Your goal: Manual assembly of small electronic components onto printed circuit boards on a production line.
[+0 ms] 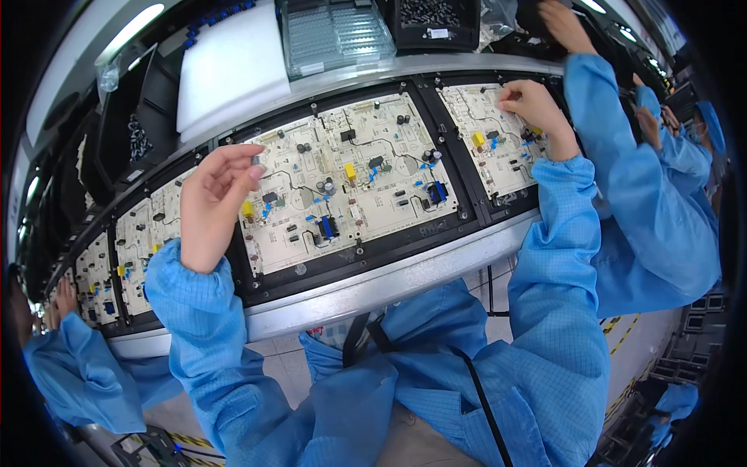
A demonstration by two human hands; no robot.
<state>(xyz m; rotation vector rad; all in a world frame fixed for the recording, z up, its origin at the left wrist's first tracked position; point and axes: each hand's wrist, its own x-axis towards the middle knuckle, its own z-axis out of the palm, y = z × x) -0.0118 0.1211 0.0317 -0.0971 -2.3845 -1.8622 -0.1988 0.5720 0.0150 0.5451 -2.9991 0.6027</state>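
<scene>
My left hand (214, 194) is raised over the left edge of the middle circuit board panel (373, 222). Between its thumb and fingertips is a small grey component (255, 160), too small to name exactly. My right hand (538, 113) hovers at the upper part of the right circuit board (457, 109), its thumb and forefinger pinched together. Whatever that pinch may hold is hidden. Both boards are cream-coloured and lie in black carrier frames. On the middle panel stand yellow block components (349, 171), blue transformers (437, 192), black capacitors and small blue parts.
Beyond the silver rail stand a clear ribbed tray (336, 39), a white foam sheet (233, 74) and a black bin of small dark parts (437, 14). A co-worker's blue sleeve (615, 117) reaches in at right. Another co-worker's hands (62, 302) are at far left.
</scene>
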